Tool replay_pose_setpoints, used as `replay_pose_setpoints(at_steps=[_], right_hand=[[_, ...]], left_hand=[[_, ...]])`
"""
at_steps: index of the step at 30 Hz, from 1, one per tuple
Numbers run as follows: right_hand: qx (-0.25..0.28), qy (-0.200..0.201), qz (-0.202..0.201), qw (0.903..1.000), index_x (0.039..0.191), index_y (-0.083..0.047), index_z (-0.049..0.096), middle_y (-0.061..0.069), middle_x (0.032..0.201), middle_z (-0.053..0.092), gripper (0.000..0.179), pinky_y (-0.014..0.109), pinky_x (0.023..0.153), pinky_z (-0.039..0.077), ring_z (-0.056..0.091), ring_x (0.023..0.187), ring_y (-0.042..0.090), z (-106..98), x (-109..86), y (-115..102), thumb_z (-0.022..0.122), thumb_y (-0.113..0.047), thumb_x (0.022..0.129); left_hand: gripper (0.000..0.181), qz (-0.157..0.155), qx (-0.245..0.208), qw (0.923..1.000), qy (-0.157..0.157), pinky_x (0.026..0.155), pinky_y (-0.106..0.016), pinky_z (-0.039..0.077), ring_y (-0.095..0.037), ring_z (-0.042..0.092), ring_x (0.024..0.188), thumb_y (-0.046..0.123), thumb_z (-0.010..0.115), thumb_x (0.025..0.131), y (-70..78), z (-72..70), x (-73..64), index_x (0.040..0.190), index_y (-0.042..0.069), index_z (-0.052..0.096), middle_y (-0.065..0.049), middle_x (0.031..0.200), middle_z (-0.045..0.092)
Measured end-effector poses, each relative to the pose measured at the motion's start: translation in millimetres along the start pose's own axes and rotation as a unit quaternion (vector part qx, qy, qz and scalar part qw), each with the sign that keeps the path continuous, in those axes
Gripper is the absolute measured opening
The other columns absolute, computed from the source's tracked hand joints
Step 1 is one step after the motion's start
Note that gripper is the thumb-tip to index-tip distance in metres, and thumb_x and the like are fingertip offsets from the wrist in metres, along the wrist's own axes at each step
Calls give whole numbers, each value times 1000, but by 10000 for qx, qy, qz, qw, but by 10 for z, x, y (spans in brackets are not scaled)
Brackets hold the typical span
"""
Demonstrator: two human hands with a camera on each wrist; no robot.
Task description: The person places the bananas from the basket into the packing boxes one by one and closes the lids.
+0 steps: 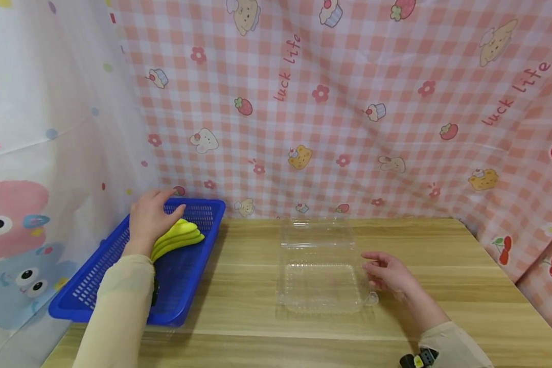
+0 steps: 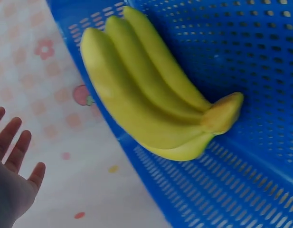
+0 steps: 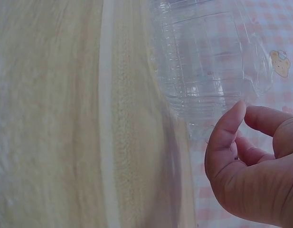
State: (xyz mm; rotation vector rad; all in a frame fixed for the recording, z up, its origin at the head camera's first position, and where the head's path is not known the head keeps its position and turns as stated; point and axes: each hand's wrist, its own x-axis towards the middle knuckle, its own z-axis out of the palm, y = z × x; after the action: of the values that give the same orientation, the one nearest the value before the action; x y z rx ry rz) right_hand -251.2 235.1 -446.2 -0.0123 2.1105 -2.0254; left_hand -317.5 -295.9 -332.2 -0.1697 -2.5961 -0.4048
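My left hand is over the blue basket, its fingers spread beside a bunch of yellow bananas lying inside. In the left wrist view, the hand appears apart from the bananas, with nothing in its palm. A clear plastic clamshell box stands on the table with its lid raised towards the back. My right hand is at the box's right side, fingers loosely bent. In the right wrist view, its thumb and index tips come close together at the edge of the clear box.
The wooden table meets a pink checked cloth at the back. A white cartoon-printed cloth hangs at the left, close to the basket. Something dark in the basket is partly hidden by my left sleeve.
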Motion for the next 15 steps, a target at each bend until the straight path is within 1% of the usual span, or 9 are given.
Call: replay_pose_setpoints(at_steps=[8,11,15], right_hand=[[66,-38,-56,10000,141,18,31,2,90,53,52,19,60,51,55,72,6,0,1,-1,54,-1,99],[50,-14,-40,10000,141,17,32,2,90,53,51,19,60,51,55,72,7,1,-2,-3,54,-1,99],[32,-5,-28,10000,141,17,33,2,89,54,51,19,60,51,55,72,7,2,-6,-1,55,-1,99]], left_hand=[[49,132,-6,9999,-47,97,-67,35,-47,49,117,32,70,90,-173,131,-36,130,4,61,-25,129,58],[52,97,19,9998,-199,98,-68,34,-48,47,119,34,69,90,-223,180,-46,132,5,59,-26,131,56],[56,38,117,9988,-481,100,-69,31,-49,43,123,36,68,91,-288,257,-69,136,5,57,-25,136,52]])
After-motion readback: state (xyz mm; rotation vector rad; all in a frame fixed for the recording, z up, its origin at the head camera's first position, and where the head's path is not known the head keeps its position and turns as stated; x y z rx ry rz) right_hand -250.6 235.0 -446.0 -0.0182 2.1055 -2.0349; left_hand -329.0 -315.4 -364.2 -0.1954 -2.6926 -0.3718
